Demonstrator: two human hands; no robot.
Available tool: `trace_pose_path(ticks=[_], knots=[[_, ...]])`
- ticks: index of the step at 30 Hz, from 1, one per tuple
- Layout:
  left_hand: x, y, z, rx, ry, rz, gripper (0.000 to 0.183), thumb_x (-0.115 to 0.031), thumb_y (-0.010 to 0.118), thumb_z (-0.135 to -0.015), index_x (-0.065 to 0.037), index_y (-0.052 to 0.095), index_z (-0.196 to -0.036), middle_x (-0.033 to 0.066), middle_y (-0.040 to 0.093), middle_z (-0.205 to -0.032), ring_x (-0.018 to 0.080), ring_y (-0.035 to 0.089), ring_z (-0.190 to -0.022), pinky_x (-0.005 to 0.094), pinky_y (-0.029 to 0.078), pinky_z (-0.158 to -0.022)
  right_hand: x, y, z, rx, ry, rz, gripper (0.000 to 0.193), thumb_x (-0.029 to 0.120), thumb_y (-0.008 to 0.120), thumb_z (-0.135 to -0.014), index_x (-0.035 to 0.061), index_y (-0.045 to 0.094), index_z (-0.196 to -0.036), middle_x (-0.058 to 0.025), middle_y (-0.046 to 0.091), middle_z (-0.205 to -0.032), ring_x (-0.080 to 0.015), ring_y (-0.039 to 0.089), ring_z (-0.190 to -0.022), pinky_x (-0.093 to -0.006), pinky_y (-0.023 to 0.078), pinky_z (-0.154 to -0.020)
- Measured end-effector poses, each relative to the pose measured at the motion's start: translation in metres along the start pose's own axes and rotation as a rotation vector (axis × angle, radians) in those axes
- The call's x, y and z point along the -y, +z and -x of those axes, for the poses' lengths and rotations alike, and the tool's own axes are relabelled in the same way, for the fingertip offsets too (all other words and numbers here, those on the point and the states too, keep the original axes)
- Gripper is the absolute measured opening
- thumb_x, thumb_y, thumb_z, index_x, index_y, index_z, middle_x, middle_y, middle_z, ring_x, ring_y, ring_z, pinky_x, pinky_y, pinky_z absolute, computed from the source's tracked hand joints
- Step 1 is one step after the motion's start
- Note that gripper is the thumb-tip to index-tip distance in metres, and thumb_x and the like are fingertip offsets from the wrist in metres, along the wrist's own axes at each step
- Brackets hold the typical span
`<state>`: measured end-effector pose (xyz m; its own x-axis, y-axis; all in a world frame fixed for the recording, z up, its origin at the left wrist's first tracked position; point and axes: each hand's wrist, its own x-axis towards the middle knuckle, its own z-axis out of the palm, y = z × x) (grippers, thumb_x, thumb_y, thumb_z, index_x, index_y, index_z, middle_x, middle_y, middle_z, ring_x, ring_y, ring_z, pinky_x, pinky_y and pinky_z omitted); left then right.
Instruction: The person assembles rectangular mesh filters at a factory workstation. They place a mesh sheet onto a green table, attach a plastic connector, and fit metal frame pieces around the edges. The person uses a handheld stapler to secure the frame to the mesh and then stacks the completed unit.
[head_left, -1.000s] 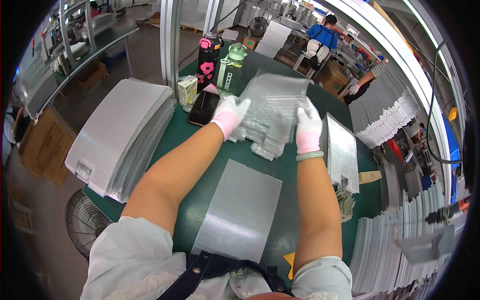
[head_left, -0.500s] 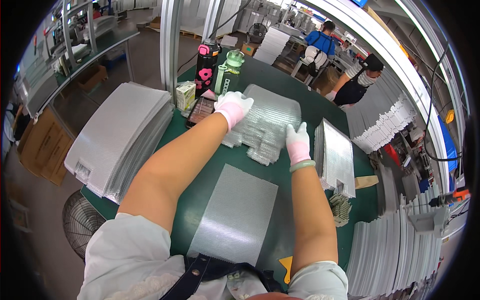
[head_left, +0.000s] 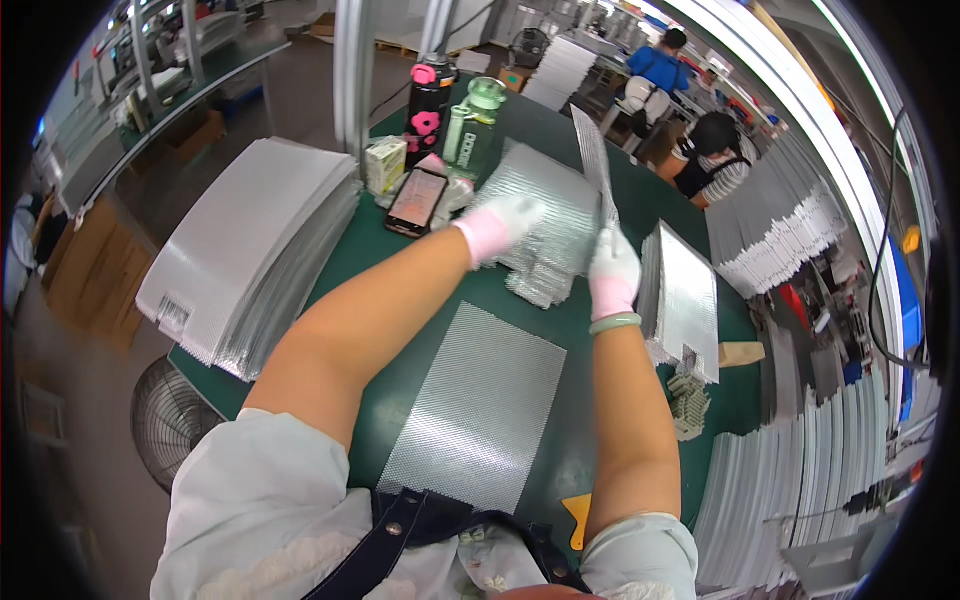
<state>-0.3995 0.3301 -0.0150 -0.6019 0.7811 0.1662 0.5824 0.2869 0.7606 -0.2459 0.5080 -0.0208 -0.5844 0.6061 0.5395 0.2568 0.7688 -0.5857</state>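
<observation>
My right hand (head_left: 614, 268), in a white glove with a pink cuff, grips the edge of a thin silvery mesh sheet (head_left: 592, 155), which stands tilted up almost edge-on. Beside it lies a pile of similar notched silvery sheets (head_left: 545, 190) on the green table. My left hand (head_left: 508, 226), gloved the same way, is over the left side of that pile; its fingers are smeared by motion. Nearer to me a single flat rectangular mesh sheet (head_left: 475, 405) lies on the table.
Tall sheet stacks stand at the left (head_left: 250, 230) and right (head_left: 685, 290). A phone (head_left: 416, 202), small carton (head_left: 386, 165), black bottle (head_left: 428, 110) and green bottle (head_left: 470, 130) are beyond my left hand. A yellow scraper (head_left: 577, 515) lies near my right forearm. Co-workers sit farther off.
My right hand has raised one sheet off the pile, up on edge. My left hand has moved right and slightly nearer, over the pile, uncovering the phone.
</observation>
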Motion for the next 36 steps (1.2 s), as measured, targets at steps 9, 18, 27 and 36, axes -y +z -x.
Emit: trace_pose_path(ticks=[9, 18, 27, 36], knots=[[-0.015, 0.03, 0.025, 0.048, -0.012, -0.596, 0.056, -0.039, 0.047, -0.097, -0.013, 0.044, -0.147, 0.0146, 0.059, -0.135, 0.0374, 0.051, -0.126, 0.0469, 0.038, -0.109, -0.022, -0.036, -0.031, 0.011, -0.115, -0.106, 0.045, 0.024, 0.055, -0.099, -0.0046, 0.057, -0.134, -0.0196, 0.059, -0.138, -0.0296, 0.056, -0.128, -0.0359, 0.04, -0.11], [-0.007, 0.036, 0.019, 0.047, 0.057, -0.735, 0.058, -0.029, 0.051, -0.095, -0.018, 0.04, -0.15, 0.012, 0.06, -0.133, 0.0353, 0.056, -0.121, 0.0461, 0.044, -0.104, -0.09, -0.005, -0.04, 0.332, 0.847, -0.648, 0.051, 0.04, 0.064, -0.096, 0.0004, 0.059, -0.128, -0.0183, 0.061, -0.126, -0.0324, 0.058, -0.116, -0.0468, 0.048, -0.098], [-0.012, 0.032, 0.023, 0.119, 0.059, -0.807, 0.045, -0.026, 0.052, -0.095, -0.017, 0.052, -0.139, 0.0114, 0.059, -0.129, 0.0316, 0.058, -0.117, 0.044, 0.048, -0.099, -0.011, -0.059, -0.083, -0.069, 0.607, -1.607, 0.008, 0.012, 0.065, -0.094, 0.0053, 0.066, -0.098, -0.0056, 0.069, -0.094, -0.0211, 0.063, -0.084, -0.0367, 0.054, -0.083], [-0.017, 0.033, 0.014, 0.175, 0.029, -0.794, 0.049, -0.022, 0.052, -0.093, -0.019, 0.05, -0.142, 0.011, 0.055, -0.137, 0.0315, 0.053, -0.126, 0.0447, 0.044, -0.106, 0.022, -0.087, -0.032, 0.483, 0.73, -1.687, 0.013, 0.018, 0.058, -0.1, 0.0068, 0.059, -0.094, -0.0021, 0.056, -0.078, -0.0102, 0.052, -0.062, -0.0285, 0.048, -0.06]])
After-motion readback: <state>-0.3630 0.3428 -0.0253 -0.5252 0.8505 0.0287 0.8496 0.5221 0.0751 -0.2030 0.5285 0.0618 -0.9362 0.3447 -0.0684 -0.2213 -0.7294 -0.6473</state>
